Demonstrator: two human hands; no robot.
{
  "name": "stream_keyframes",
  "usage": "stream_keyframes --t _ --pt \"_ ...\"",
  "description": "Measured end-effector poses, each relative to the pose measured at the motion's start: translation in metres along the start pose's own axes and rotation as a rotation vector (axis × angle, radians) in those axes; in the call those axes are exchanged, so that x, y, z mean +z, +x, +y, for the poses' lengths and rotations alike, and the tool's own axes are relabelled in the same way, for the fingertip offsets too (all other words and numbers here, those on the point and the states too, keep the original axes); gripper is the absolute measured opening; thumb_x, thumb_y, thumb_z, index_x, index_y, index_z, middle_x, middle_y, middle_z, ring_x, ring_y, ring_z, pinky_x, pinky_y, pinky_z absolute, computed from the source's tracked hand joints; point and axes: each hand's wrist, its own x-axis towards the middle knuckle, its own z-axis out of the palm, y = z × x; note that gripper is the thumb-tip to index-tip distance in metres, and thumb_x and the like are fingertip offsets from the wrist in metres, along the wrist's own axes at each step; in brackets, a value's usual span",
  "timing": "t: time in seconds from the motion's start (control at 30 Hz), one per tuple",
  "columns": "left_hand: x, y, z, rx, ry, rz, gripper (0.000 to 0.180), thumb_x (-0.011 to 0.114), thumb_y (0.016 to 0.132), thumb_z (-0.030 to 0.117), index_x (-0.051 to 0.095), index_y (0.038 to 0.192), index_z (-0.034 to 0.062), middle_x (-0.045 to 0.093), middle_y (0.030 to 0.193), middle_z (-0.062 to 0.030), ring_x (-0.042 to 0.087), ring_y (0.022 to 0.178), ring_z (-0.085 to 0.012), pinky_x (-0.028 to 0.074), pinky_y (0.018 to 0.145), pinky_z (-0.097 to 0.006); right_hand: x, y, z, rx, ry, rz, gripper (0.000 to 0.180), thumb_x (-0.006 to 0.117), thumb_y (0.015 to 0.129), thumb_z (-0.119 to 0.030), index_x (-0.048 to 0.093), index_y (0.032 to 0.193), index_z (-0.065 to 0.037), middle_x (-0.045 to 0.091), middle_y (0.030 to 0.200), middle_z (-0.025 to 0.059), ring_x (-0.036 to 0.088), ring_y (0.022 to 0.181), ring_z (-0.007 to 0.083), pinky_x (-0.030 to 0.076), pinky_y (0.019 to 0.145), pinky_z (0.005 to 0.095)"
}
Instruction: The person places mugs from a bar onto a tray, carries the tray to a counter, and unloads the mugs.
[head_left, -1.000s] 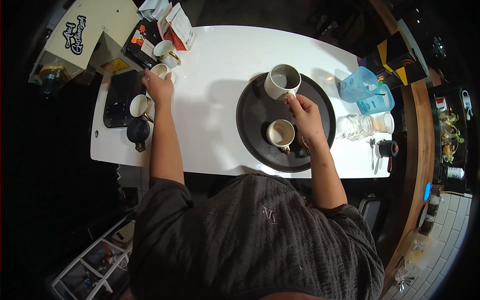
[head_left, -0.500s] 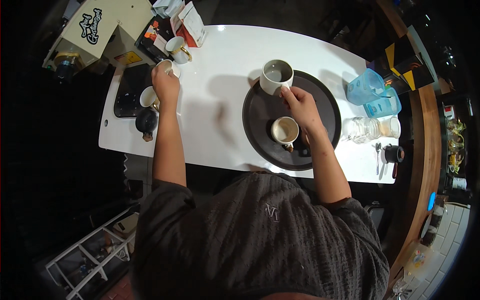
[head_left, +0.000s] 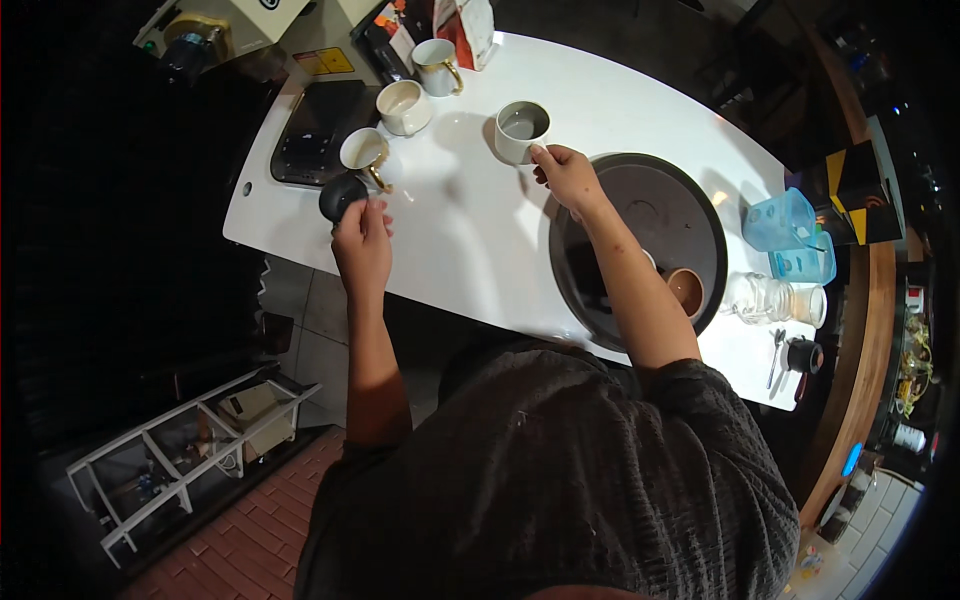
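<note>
My right hand (head_left: pixel 568 180) grips a white mug (head_left: pixel 523 130) with a grey inside by its handle, over the white table just left of the round dark tray (head_left: pixel 640 180). My left hand (head_left: pixel 362 240) is closed at the near side of a round black cup (head_left: pixel 343 194), where its handle is hidden by the fingers. Beyond it stand a white cup with a gold handle (head_left: pixel 366 155), a low cream cup (head_left: pixel 404 108) and a white mug with a gold handle (head_left: pixel 437 68). My right forearm partly covers a brown cup (head_left: pixel 685 290) on the tray.
A black scale-like plate (head_left: pixel 318 132) lies at the left beside a cream machine (head_left: pixel 235 25). Blue plastic jugs (head_left: pixel 780 220), a clear glass jar (head_left: pixel 758 298), a spoon (head_left: pixel 776 358) and a black tool (head_left: pixel 803 355) stand or lie at the right. A bag (head_left: pixel 464 32) stands at the back.
My left hand has let go of the low cream cup and come nearer, to the black cup. My right hand has carried the white mug leftward off the tray. The view has shifted.
</note>
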Motion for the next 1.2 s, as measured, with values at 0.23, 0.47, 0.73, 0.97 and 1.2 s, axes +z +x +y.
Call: stream_keyframes --t 0.23,0.47,0.73,0.97,1.2 --pt "-0.041 -0.013 -0.024 -0.109 -0.158 0.021 0.028 0.05 0.098 0.022 0.054 0.081 0.0004 0.048 0.065 0.001 0.043 0.056 -0.007 0.036 0.053 -0.025 0.046 0.034 -0.006 0.01 0.033 -0.027 0.038 0.057 0.094 -0.033 0.066 0.084 0.002 0.062 0.072 0.0053 0.053 0.065 0.0117 0.044 0.065 0.0283" --pt "-0.06 0.0 -0.036 -0.079 -0.1 -0.064 0.024 0.051 0.097 0.017 0.054 0.081 0.0004 0.05 0.066 0.0016 0.045 0.059 -0.0054 0.037 0.056 -0.022 0.073 0.056 -0.005 -0.005 0.014 -0.035 0.039 0.055 0.095 -0.035 0.066 0.086 0.002 0.061 0.073 0.0051 0.054 0.067 0.0126 0.044 0.065 0.0288" --pt "-0.076 0.008 -0.038 -0.071 -0.118 -0.077 0.02 0.054 0.096 0.016 0.056 0.085 -0.0002 0.052 0.068 0.0019 0.046 0.061 -0.005 0.038 0.058 -0.022 0.084 0.066 -0.013 -0.018 -0.082 -0.054 0.041 0.057 0.094 -0.039 0.063 0.094 0.002 0.064 0.079 0.0071 0.056 0.07 0.0138 0.046 0.068 0.0293" --pt "-0.055 -0.001 -0.025 -0.099 -0.024 -0.136 0.032 0.052 0.097 0.022 0.051 0.073 0.0004 0.048 0.062 -0.0008 0.044 0.058 -0.0085 0.037 0.056 -0.026 0.065 0.04 -0.014 -0.048 0.005 -0.024 0.058 0.065 0.089 -0.04 0.047 0.123 0.005 0.065 0.099 0.0132 0.065 0.083 0.0175 0.051 0.078 0.0299" --pt "0.02 -0.021 0.01 0.037 0.111 -0.347 0.035 0.053 0.097 0.023 0.051 0.071 -0.0003 0.049 0.06 -0.0031 0.044 0.057 -0.0101 0.037 0.056 -0.027 -0.062 -0.021 -0.009 -0.287 -0.27 0.102 0.048 0.067 0.086 -0.039 0.062 0.114 -0.001 0.068 0.101 0.014 0.066 0.089 0.0248 0.05 0.08 0.0345"
